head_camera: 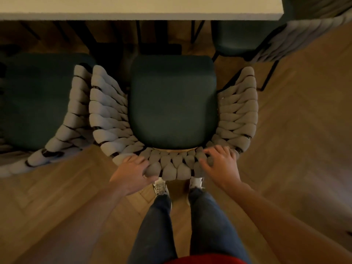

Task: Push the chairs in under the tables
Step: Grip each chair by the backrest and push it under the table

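Middle chair (pixel 172 103): dark green seat cushion with a curved back of thick grey woven rope; it stands on the floor facing the bench, its seat front near the bench edge and not yet under it.
Bench (pixel 141 13): pale top running along the upper edge of the view, with dark legs in the shadow below it.
Left hand (pixel 133 173): grips the chair's woven back rail at its left rear, fingers (pixel 136 159) curled over the top and thumb wrapped round one rope loop.
Right hand (pixel 221 163): rests on the back rail at its right rear, fingers spread and bent over the rope loops, holding the rail.
Left chair (pixel 43 100): same make, just beside the middle chair, their woven sides almost touching.
Far-right chair (pixel 242 40): stands at the bench's corner, its seat partly under the top.
Floor (pixel 297 130): wooden herringbone parquet.
Person: blue jeans and pale sneakers (pixel 161 187), standing right behind the chair back.
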### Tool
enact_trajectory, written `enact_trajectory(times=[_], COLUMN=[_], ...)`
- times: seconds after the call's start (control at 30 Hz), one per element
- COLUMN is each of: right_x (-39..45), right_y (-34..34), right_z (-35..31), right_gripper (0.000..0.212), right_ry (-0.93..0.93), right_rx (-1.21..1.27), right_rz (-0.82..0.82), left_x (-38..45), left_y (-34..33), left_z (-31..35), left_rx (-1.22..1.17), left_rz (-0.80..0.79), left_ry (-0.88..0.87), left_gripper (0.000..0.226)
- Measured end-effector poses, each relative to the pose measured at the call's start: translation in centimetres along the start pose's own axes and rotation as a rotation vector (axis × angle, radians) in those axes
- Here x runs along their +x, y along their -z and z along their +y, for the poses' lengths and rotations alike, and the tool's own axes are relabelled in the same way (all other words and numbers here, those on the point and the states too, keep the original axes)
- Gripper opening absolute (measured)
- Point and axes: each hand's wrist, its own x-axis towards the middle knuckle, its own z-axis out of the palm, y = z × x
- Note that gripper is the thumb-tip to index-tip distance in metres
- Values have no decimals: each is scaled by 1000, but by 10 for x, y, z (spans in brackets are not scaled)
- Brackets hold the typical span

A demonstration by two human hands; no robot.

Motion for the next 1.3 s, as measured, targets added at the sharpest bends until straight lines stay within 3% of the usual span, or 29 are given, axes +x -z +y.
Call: enact_trajectory(times=[0.13,0.27,0.37,0.6,0.73,0.8,0.83,0.9,0.97,1.03,1.13,1.3], right_x=[-28,-27,-25,-41,-43,-45,-48,-51,-46,-29,-5,1], right_y=[-24,-43,-49,-70,-72,-65,-58,-40,-26,-18,-17,-23], right_z=[-4,-3,-2,-15,-17,-19,-21,-20,-7,6,4,2], right_gripper=[70,64,75,66,75,79,69,61,76,79,60,58], right_ry=[75,76,82,104,94,74,11,-285,-684,-920,-944,-918], right_rx=[-207,-264,-272,-219,-160,-25,114,476,856,1225,1528,1571], right_rz=[-158,-138,-137,-84,-72,15,113,389,511,390,268,256], left_x=[0,1,-2,-23,-29,-31,-33,-40,-44,-39,-21,-9], left_y=[-8,-22,-26,-38,-39,-37,-35,-29,-22,-14,-6,-3], left_z=[-5,-10,-9,-25,-27,-26,-25,-23,-22,-22,-24,-32], left_rx=[115,181,182,205,199,163,134,10,-251,-674,-1131,-1118], left_rz=[46,206,312,336,278,283,324,525,783,859,698,652], left_ry=[-63,-107,-117,-110,-102,-65,-25,160,508,825,967,1075], left_gripper=[82,74,70,71,75,72,67,48,38,48,65,60])
